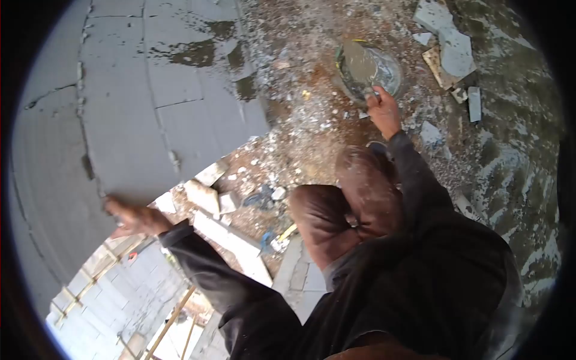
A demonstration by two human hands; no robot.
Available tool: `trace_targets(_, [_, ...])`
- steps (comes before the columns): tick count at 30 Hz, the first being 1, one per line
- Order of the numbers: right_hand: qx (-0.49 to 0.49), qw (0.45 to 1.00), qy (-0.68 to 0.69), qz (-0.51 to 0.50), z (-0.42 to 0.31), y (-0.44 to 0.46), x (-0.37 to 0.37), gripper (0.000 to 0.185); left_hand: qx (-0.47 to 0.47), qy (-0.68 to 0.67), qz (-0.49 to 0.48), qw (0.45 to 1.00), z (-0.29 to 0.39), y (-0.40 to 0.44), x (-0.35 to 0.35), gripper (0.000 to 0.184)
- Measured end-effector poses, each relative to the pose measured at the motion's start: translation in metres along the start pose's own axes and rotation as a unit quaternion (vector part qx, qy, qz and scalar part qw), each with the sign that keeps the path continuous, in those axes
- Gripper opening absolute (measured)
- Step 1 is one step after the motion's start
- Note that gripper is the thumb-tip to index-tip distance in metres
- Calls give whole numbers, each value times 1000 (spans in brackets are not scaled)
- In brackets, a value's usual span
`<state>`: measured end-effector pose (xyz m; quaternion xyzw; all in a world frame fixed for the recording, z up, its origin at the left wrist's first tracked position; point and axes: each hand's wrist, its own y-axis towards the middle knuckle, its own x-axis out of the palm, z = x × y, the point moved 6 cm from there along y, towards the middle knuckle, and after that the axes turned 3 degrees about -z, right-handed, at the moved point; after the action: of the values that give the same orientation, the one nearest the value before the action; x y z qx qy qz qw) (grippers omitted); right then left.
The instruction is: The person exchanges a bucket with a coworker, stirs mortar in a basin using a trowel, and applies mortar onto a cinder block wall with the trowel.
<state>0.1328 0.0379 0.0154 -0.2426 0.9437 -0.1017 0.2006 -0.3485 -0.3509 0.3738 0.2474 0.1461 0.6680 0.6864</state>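
My right hand [384, 111] is closed around the handle of a trowel [362, 63]. The trowel's blade, coated in grey mortar, lies over a round bucket [393, 75] on the ground, and mortar smears the bucket's inside. At the left, my left hand [135, 219] has its fingers stretched out at the edge of a grey block wall [120, 138]. It appears to rest against the wall, and I see nothing held in it. Dark wet patches [198, 54] mark the wall's upper part.
Rubble and mortar crumbs cover the ground [300, 132] around my bent knees [336, 210]. Broken block pieces [453, 51] lie to the right of the bucket beside a mortar-streaked surface [510, 180]. Pale slabs [234, 243] and wooden poles [171, 321] are at lower left.
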Motion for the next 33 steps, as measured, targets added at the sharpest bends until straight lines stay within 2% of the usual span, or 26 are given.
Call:
trace_targets(2, [-163, 973, -88, 136, -57, -4, 48, 29, 112, 267, -3, 957, 25, -25, 17, 55])
trace_targets(3, [-159, 974, -69, 143, -75, -1, 83, 28, 57, 249, 3, 967, 32, -29, 24, 66])
trace_targets(5, [-77, 993, 52, 67, -108, 13, 170, 27, -53, 210, 19, 976, 44, -40, 39, 90])
trace_targets(6, [-25, 990, 137, -9, -128, 23, 210, 27, -70, 297, 67, 950, 58, -51, 53, 103])
trace_targets(7, [8, 976, 201, -78, -157, 29, 235, 26, -69, 322, 66, 942, 57, -48, 46, 114])
trace_targets(9, [16, 957, 239, -164, -225, 22, 219, 27, -69, 371, 66, 924, 55, -42, 30, 135])
trace_targets(10, [7, 953, 231, -195, -260, 16, 198, 27, -56, 391, 5, 919, 49, -36, 18, 132])
trace_targets(12, [-100, 972, 116, -180, -291, 12, 147, 25, -13, 369, -39, 929, 74, -30, 17, 100])
trace_targets(13, [-120, 973, 98, -168, -273, 16, 129, 24, 8, 356, -61, 932, 87, -27, 17, 85])
trace_targets(14, [-137, 975, 80, -158, -246, 16, 104, 25, 96, 377, -105, 915, 119, -4, 2, 70])
trace_targets(16, [-195, 974, -63, -95, -205, 5, 28, 33, 277, 403, -179, 853, 180, 34, -30, 47])
trace_targets(18, [-78, 985, -135, -73, -92, 8, -27, 41, 164, 231, -44, 958, 245, 85, -8, 46])
trace_targets(20, [-26, 991, -134, -6, 23, 26, -66, 44, 24, 78, 49, 995, 261, 108, 27, 41])
trace_targets(21, [-7, 991, -135, 16, 66, 33, -80, 45, 38, 104, 50, 993, 263, 113, 39, 45])
trace_targets(23, [134, 926, -353, 32, 115, 40, -94, 46, 70, 189, 24, 979, 262, 122, 34, 56])
trace_targets(24, [132, 925, -354, 34, 116, 47, -88, 46, 89, 243, 2, 966, 260, 128, 23, 62])
trace_targets(25, [141, 917, -370, 43, 114, 52, -76, 46, 110, 294, -19, 949, 259, 136, 10, 68])
trace_targets(26, [152, 909, -385, 50, 116, 56, -62, 46, 285, 573, -108, 761, 266, 136, 4, 78])
trace_targets(27, [152, 909, -385, 50, 127, 66, -47, 46, 416, 765, -181, 458, 251, 124, 8, 95])
trace_targets(28, [146, 930, -337, 2, 149, 76, -23, 45, 416, 765, -182, 456, 250, 122, 8, 95])
trace_targets(29, [140, 946, -289, -48, 162, 81, -7, 45, 436, 746, -197, 463, 255, 117, 11, 87])
trace_targets(31, [146, 942, -288, -90, 136, 74, -12, 45, 478, 703, -227, 475, 264, 114, 21, 75])
trace_targets(33, [152, 939, -282, -127, 117, 51, -18, 45, 489, 695, -230, 475, 264, 118, 25, 75])
